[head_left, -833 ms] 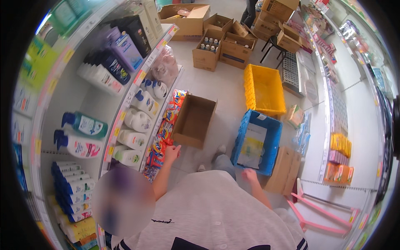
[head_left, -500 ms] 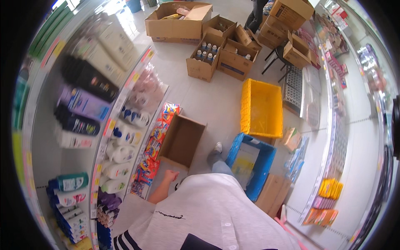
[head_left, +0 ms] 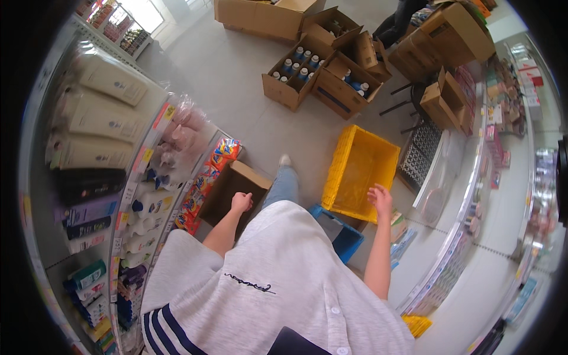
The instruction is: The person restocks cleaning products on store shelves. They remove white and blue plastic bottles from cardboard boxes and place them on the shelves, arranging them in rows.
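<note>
My left hand (head_left: 241, 202) hangs above the brown cardboard box (head_left: 251, 175) on the floor beside the left shelf. Its fingers are loosely curled in, with nothing seen in them. My right hand (head_left: 380, 200) is open, fingers apart and holding nothing, over the near right part of the yellow plastic crate (head_left: 340, 171). Whether it touches the crate rim I cannot tell. A blue plastic crate (head_left: 349, 241) sits just nearer, partly hidden by my shirt. One of my legs (head_left: 284, 184) is stretched forward between the cardboard box and the yellow crate.
Ahead stand cardboard boxes, one holding several white-capped bottles (head_left: 296, 66). A black stool (head_left: 419, 100) bears an open box (head_left: 445, 102). Shelves of bottles (head_left: 94, 157) run along my left, with orange packets (head_left: 204, 183) at the bottom. More shelving (head_left: 455, 236) lines the right. Another person's leg (head_left: 397, 25) shows far off.
My view has shifted forward and turned. My right hand has come into sight over the yellow crate. The left hand, still curled, is now above the cardboard box, and my foot has stepped ahead.
</note>
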Demonstrator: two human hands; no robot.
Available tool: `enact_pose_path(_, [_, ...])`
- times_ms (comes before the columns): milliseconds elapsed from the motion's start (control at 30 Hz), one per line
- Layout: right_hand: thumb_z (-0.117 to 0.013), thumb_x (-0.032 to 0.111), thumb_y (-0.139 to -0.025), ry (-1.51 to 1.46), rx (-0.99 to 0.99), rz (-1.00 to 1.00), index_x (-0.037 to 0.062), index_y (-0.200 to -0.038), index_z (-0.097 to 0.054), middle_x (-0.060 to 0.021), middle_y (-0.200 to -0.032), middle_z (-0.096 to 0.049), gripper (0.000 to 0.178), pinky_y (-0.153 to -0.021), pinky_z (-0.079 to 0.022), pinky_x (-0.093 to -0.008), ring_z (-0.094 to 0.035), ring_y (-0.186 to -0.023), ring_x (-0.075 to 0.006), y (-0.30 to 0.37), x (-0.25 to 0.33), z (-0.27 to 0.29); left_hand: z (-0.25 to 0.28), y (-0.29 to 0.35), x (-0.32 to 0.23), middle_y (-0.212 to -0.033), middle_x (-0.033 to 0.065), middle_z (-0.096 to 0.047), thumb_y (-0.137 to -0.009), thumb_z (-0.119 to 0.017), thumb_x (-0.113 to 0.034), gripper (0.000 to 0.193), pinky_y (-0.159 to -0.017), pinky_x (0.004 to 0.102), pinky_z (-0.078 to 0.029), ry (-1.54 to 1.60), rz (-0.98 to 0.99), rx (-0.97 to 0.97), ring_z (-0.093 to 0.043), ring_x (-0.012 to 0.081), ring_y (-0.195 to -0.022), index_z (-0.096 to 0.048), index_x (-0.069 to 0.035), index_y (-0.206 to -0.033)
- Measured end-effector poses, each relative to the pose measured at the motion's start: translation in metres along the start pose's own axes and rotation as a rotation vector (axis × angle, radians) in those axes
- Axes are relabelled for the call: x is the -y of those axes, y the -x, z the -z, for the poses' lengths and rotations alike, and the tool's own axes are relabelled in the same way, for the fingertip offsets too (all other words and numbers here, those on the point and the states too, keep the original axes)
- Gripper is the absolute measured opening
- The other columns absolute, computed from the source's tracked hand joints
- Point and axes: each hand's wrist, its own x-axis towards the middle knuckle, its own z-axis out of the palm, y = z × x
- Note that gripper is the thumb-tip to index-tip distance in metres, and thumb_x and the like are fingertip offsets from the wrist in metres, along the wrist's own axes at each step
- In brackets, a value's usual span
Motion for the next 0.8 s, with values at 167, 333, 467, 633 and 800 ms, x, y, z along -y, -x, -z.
enact_pose_path(167, [-0.053, 0.013, -0.094, -0.013, 0.123, -0.084, 0.006, -0.116, -0.058, -0.0079, -0.097, -0.067, 0.024, -0.062, -0.053, -0.0269, -0.066, -0.079, -0.0157, -0.08, 0.017, -0.042, -0.002, -0.071, -0.073, -0.071, 0.0074, -0.066, -0.086, -0.057, -0.013, 0.015, -0.047, 0.0293, -0.05, -0.045, 0.063, -0.01, -0.062, 0.0152, -0.056, -0.065, -0.003, -0.095])
enact_pose_path(333, [-0.059, 0.013, -0.086, 0.355, 0.218, -0.3, 0.0047, -0.077, -0.067, -0.0073, -0.076, -0.063, 0.014, -0.059, -0.047, -0.0297, -0.06, -0.072, -0.0147, -0.088, -0.086, -0.031, 0.005, -0.155, -0.171, -0.072, 0.0093, -0.065, -0.085, -0.056, -0.01, 0.019, -0.044, 0.0285, -0.046, 0.16, 0.042, 0.133, -0.06, 0.015, -0.052, -0.061, -0.001, -0.101])
enact_pose_path(467, [-0.059, 0.013, -0.086, 0.58, 0.287, -0.338, 0.0041, -0.079, -0.067, -0.007, -0.076, -0.063, 0.014, -0.061, -0.048, -0.0302, -0.06, -0.073, -0.0156, -0.126, -0.093, -0.023, 0.01, -0.172, -0.279, -0.078, 0.0071, -0.065, -0.088, -0.058, -0.014, 0.019, -0.046, 0.025, -0.044, 0.421, -0.078, 0.018, -0.059, 0.0124, -0.058, -0.06, -0.001, -0.102])
enact_pose_path(633, [-0.06, 0.014, -0.087, 0.643, 0.318, -0.258, 0.0033, -0.08, -0.067, -0.0068, -0.076, -0.063, 0.015, -0.063, -0.048, -0.0308, -0.06, -0.074, -0.0169, -0.272, -0.03, -0.038, 0.013, -0.199, -0.346, -0.081, 0.0071, -0.064, -0.09, -0.058, -0.014, 0.018, -0.047, 0.023, -0.043, 0.461, -0.005, 0.013, -0.059, 0.0115, -0.059, -0.06, -0.003, -0.103])
enact_pose_path(800, [-0.054, 0.017, -0.092, 0.458, 0.382, -0.502, 0.008, -0.11, -0.061, -0.0058, -0.088, -0.067, 0.021, -0.059, -0.054, -0.0303, -0.066, -0.073, -0.0164, -0.459, 0.153, -0.157, 0.001, -0.226, -0.347, -0.08, 0.0071, -0.065, -0.09, -0.059, -0.017, 0.017, -0.046, 0.0242, -0.043, 0.577, 0.182, -0.118, -0.059, 0.012, -0.059, -0.06, -0.006, -0.103])
